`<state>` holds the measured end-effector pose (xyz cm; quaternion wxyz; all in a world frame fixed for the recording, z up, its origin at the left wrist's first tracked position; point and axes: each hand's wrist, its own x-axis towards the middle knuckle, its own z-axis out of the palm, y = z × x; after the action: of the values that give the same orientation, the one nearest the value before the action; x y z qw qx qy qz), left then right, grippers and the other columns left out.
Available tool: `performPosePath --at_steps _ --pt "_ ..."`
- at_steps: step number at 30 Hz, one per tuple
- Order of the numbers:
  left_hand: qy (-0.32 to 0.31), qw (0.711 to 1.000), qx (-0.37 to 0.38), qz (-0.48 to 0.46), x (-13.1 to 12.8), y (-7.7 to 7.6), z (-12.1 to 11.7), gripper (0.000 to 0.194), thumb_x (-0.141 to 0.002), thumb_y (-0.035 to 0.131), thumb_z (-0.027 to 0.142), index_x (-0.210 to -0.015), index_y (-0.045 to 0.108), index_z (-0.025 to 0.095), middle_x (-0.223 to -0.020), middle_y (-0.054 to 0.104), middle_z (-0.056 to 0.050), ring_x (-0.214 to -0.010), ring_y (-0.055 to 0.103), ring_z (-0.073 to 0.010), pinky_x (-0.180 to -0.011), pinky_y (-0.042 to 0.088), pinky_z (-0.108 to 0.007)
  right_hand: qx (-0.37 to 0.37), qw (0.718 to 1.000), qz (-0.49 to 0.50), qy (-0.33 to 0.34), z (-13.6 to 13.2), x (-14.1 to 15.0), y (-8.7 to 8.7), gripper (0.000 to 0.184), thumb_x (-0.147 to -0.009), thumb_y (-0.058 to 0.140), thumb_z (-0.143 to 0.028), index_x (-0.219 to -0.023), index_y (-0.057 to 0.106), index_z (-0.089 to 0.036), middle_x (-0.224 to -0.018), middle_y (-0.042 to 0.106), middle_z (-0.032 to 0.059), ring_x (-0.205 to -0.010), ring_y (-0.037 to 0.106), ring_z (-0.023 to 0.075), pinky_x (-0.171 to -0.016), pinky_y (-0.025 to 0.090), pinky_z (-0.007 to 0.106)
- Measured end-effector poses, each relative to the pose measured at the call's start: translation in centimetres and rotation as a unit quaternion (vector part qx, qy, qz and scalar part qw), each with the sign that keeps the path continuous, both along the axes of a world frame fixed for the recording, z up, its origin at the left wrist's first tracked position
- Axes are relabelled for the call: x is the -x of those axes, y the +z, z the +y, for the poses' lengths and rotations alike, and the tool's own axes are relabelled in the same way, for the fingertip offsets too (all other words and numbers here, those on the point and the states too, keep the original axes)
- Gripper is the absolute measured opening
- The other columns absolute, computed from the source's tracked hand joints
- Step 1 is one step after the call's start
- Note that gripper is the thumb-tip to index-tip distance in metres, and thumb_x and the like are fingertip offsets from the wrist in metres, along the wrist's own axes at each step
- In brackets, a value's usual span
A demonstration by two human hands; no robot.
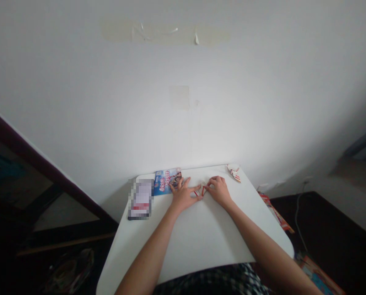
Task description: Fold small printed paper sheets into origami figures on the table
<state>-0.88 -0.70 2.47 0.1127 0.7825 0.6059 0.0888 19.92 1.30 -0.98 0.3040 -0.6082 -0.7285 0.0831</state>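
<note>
Between my hands is a small folded paper piece [203,190], white with red stripes; its exact shape is too small to make out. My left hand [184,196] holds its left side at the thumb and index finger, while the other fingers spread toward a blue printed booklet [163,182]. From the right, my right hand [219,189] pinches the same piece between thumb and fingertips. A larger folded paper shape [233,172], also white and red, lies at the table's far right corner, apart from both hands.
The white table [198,241] stands against a pale wall [232,102]. A phone [140,198], blurred out, lies at its left edge. Colourful printed sheets or packets [276,213] lie below on the right, near a cable [298,217]. A dark-framed panel [48,164] leans at the left.
</note>
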Motion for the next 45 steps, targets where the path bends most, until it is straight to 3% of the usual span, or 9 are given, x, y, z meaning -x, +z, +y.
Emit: performPosePath --at_steps 27,45 --pt "0.012 1.0 0.001 -0.007 -0.3 0.1 -0.1 0.061 -0.073 0.071 0.074 -0.131 0.064 0.056 -0.169 0.034 0.001 -0.157 0.018 -0.0419 -0.117 0.002 -0.08 0.011 0.999 0.021 -0.027 -0.2 0.8 0.5 0.008 -0.087 0.075 -0.03 -0.085 0.076 -0.023 -0.115 0.065 0.011 -0.117 0.053 0.0301 -0.104 0.044 0.041" --pt "0.008 1.0 -0.002 -0.002 -0.2 0.0 0.0 0.059 -0.076 0.066 0.076 -0.132 0.063 0.057 -0.169 0.033 0.003 -0.157 0.019 -0.0433 -0.116 0.005 -0.082 0.015 0.999 -0.013 -0.044 -0.4 1.3 0.8 0.009 -0.088 0.074 -0.032 -0.086 0.076 -0.024 -0.114 0.065 0.0117 -0.114 0.053 0.0306 -0.098 0.045 0.041"
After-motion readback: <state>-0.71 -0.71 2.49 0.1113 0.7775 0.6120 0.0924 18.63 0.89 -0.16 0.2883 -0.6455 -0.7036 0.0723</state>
